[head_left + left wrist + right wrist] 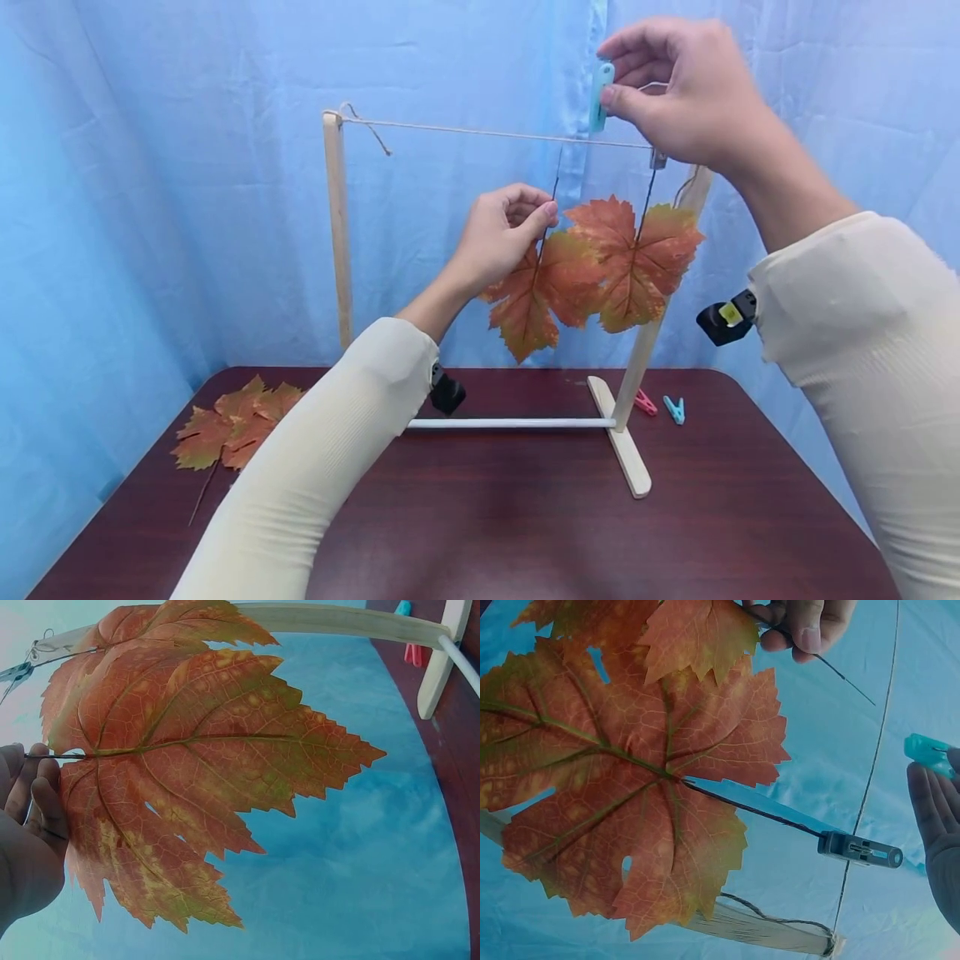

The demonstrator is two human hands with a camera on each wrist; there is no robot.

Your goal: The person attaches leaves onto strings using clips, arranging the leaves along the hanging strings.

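**Along a string [465, 131], two pinches**

Below it, the left hand [504, 237] pinches a leaf [525, 308] by its stem [556, 182]; above, the right hand [690, 96] pinches a turquoise clip [602, 100]. A grey clip [657, 158] grips another leaf [628, 275]; more leaves [213, 429] lie left on the table [480, 517].

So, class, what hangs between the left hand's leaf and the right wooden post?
In the head view, a second leaf hangs there from a grey clip, partly covering the post.
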